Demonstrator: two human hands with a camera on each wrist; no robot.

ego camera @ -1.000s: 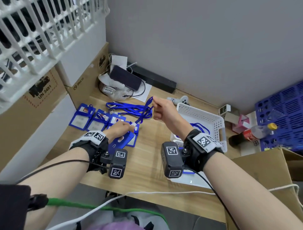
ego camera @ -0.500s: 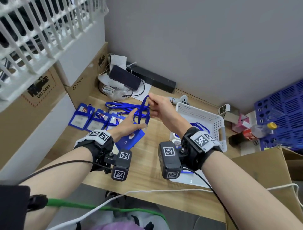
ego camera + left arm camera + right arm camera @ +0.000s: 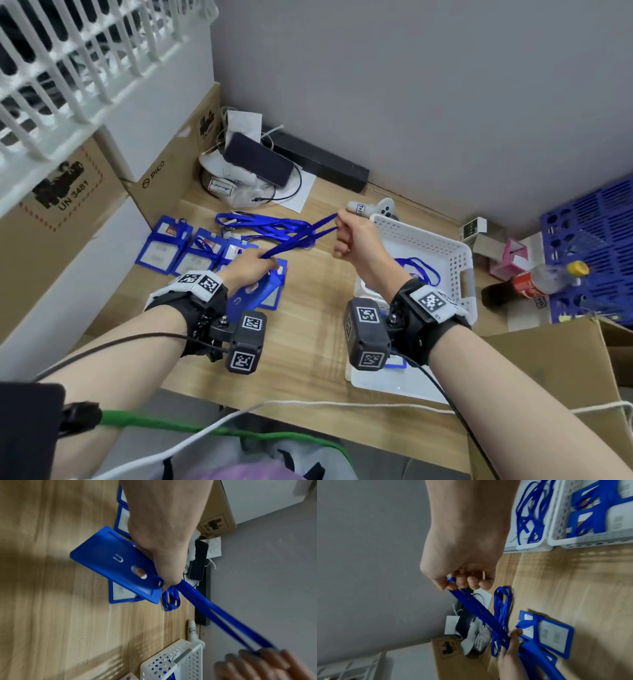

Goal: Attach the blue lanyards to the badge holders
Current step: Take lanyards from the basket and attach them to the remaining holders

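Note:
My left hand (image 3: pixel 255 269) grips the top end of a blue badge holder (image 3: pixel 253 294), held tilted just above the wooden table. In the left wrist view the holder (image 3: pixel 111 561) shows its back face, and my left hand (image 3: pixel 164 555) pinches it where the blue lanyard (image 3: pixel 214 609) leaves it. The lanyard (image 3: pixel 301 236) runs taut up to my right hand (image 3: pixel 347 236), whose curled fingers (image 3: pixel 462 581) pinch the strap's loop (image 3: pixel 477 609). More badge holders (image 3: pixel 164 245) lie in a row at the left, and a pile of loose lanyards (image 3: pixel 253 222) lies behind them.
A white basket (image 3: pixel 455 253) at the right holds a lanyard, with a second basket of holders (image 3: pixel 597 538) beside it. A phone (image 3: pixel 257 159), cables and cardboard boxes (image 3: pixel 171 164) crowd the back left. A cola bottle (image 3: pixel 534 286) and a blue crate (image 3: pixel 589 246) stand far right.
My right hand has pulled the lanyard loop up and to the right, drawing the strap taut. My left hand has closed on the holder's top and raised it slightly.

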